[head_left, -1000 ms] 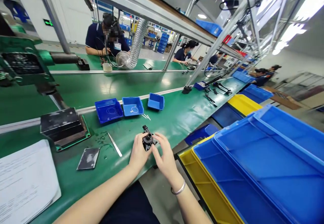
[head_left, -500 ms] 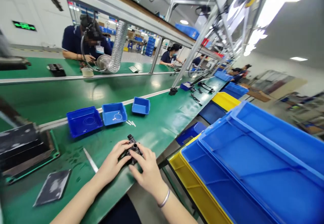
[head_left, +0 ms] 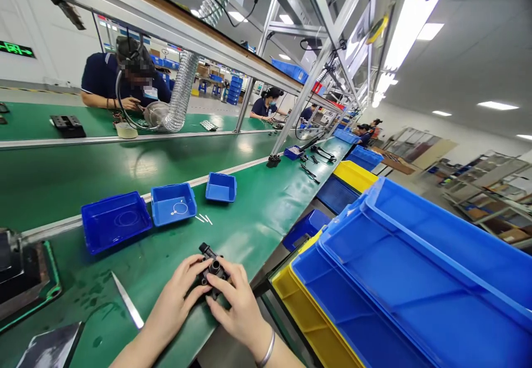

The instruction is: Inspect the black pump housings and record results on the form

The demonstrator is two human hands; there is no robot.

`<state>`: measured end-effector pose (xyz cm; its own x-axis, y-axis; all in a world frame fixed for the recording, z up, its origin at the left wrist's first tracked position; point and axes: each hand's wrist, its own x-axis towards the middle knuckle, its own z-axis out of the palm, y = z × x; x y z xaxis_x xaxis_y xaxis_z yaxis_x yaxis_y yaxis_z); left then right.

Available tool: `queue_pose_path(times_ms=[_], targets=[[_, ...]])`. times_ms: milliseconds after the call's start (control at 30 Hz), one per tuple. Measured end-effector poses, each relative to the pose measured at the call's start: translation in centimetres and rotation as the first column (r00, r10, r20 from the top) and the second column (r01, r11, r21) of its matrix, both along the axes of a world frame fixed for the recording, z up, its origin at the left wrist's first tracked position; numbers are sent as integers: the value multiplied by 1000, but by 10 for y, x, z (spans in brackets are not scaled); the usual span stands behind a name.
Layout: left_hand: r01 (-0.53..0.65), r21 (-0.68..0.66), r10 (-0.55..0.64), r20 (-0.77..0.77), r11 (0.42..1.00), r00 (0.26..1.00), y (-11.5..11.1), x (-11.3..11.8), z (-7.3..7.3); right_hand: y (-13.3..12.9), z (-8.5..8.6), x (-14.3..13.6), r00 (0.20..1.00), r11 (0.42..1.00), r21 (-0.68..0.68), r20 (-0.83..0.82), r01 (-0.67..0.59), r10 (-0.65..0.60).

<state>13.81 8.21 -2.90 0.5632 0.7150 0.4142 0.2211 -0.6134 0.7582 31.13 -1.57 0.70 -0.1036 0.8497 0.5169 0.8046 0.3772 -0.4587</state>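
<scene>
A small black part with a round opening [head_left: 214,267] sits at the front edge of the green table, between my two hands. My left hand [head_left: 177,296] grips it from the left, thumb and fingers closed on its side. From the right, my right hand [head_left: 238,299] holds the same part, its fingers across the front and right side. The fingers hide some of the part. A pointed metal strip [head_left: 127,300] lies left of my left hand. Several thin white sticks [head_left: 204,219] lie on the table beyond the hands.
Three blue trays stand in a row: a large one [head_left: 116,223], a middle one [head_left: 173,204] and a small one [head_left: 221,187]. Stacked blue crates [head_left: 415,257] rise at the right. A dark block [head_left: 16,279] is at the left. A person [head_left: 124,77] works across the table.
The whole view has shifted, so trays and hands sit lower and further left in the picture. Both hands still hold the black part, with little change in grip.
</scene>
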Motion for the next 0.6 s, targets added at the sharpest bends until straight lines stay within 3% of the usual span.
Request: queue_pose_path(times_ms=[67,133,200,367,467,600], targets=[[-46,5,46,-19,999,999,-6,5,-3,12,4,21,999,998,41,27,37,-38],[-73,-3,73,-55,997,996,-11,9,-5,36,11,54,986,981,94,8,167,-169],[-77,-18,75,-87,997,993,-15,11,-6,69,18,95,941,934,117,-62,338,-333],[-28,1,28,-142,1000,990,-18,14,-4,158,15,189,871,867,103,-129,487,-474],[-66,14,67,-149,998,987,-20,17,-4,189,2,216,856,855,84,-134,512,-500],[-63,37,68,-168,997,983,-22,21,-4,205,-8,224,862,864,48,-124,501,-492]])
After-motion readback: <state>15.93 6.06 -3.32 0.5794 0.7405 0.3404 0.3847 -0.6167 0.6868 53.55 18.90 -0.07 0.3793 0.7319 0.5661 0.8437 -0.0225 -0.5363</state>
